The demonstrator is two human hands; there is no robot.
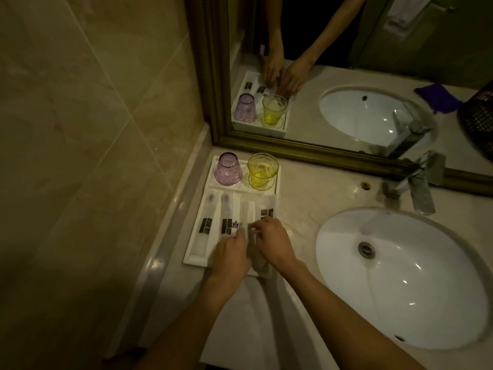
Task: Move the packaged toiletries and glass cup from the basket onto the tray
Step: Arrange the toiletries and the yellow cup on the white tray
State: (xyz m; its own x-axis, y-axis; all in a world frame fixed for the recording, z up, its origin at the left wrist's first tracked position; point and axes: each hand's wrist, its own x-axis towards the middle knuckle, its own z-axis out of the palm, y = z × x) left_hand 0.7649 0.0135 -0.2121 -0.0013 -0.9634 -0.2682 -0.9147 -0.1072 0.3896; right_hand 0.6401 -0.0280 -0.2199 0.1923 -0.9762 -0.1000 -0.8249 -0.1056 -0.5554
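Note:
A white tray (196,259) lies on the counter beside the wall. At its far end a purple glass (228,169) stands upside down and a yellow glass (262,170) stands upright. Two long white packets (206,222) lie side by side in its left compartments, and another packet (266,209) lies to their right. My left hand (230,256) and my right hand (273,243) rest over the tray's near right part, both pinching a clear-wrapped packet (252,232). Most of that packet is hidden under my fingers. The basket shows only as a dark reflection (477,121) in the mirror.
A white oval sink (400,276) fills the counter to the right, with a chrome tap (416,182) behind it. A framed mirror (346,76) runs along the back. A tiled wall (93,156) closes the left side. A purple cloth shows in the mirror's reflection.

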